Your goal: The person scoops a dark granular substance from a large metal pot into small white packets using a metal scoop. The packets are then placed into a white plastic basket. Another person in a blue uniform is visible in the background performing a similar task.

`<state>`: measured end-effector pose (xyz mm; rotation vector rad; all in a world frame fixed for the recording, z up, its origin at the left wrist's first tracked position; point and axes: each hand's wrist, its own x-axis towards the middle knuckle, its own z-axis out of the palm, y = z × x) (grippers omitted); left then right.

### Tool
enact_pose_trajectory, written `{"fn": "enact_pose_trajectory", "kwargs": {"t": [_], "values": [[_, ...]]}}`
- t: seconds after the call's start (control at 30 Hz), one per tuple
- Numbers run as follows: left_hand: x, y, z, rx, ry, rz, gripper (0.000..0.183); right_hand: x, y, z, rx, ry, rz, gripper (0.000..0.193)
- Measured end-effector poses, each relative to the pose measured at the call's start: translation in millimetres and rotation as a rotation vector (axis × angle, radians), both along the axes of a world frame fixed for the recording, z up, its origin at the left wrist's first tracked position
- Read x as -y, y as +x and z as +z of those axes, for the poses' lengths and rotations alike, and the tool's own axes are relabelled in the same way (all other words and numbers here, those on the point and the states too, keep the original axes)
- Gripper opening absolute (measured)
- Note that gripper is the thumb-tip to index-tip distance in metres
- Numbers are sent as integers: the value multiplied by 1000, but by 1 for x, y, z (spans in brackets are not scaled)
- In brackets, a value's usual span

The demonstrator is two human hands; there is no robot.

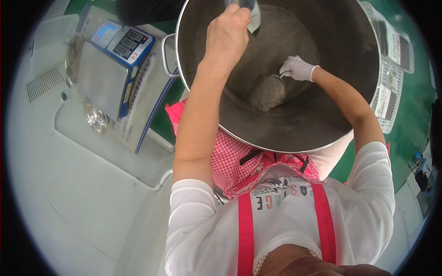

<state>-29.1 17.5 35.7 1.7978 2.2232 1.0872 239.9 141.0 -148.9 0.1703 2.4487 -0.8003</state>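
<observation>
A large deep metal pot [340, 103] stands in front of me, with greyish grainy powder [287, 34] over its bottom. Inside it, my right hand [300, 69], in a white glove, grips the handle of a metal scoop [282, 77]. The scoop's bowl lies amid a heap of pale grains [271, 93], which hides part of it. My left hand [230, 33], bare, is closed at the pot's far left, above its inside. It holds a small pouch-like packet [254, 19], pale and dark, whose upper part is cut off by the picture's edge.
A blue digital scale [126, 43] with a flat metal pan [102, 80] sits left of the pot on a printed sheet. The pot's loop handle [166, 55] sticks out leftward. White plastic crates [389, 87] stand at the right on a green floor [412, 110].
</observation>
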Motion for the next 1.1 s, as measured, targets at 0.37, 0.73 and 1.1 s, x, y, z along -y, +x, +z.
{"fn": "enact_pose_trajectory", "kwargs": {"t": [0.37, 0.73, 1.1], "values": [[5, 24, -26, -222, -473, -258, 23, -120, 22, 244, -315, 152, -449, 20], [2, 60, -36, -194, -221, -547, 14, -9, -67, 295, -177, 1191, 315, 9], [-1, 51, -33, -231, -290, -476, 13, 7, -93, 355, -274, 1182, 270, 12]]}}
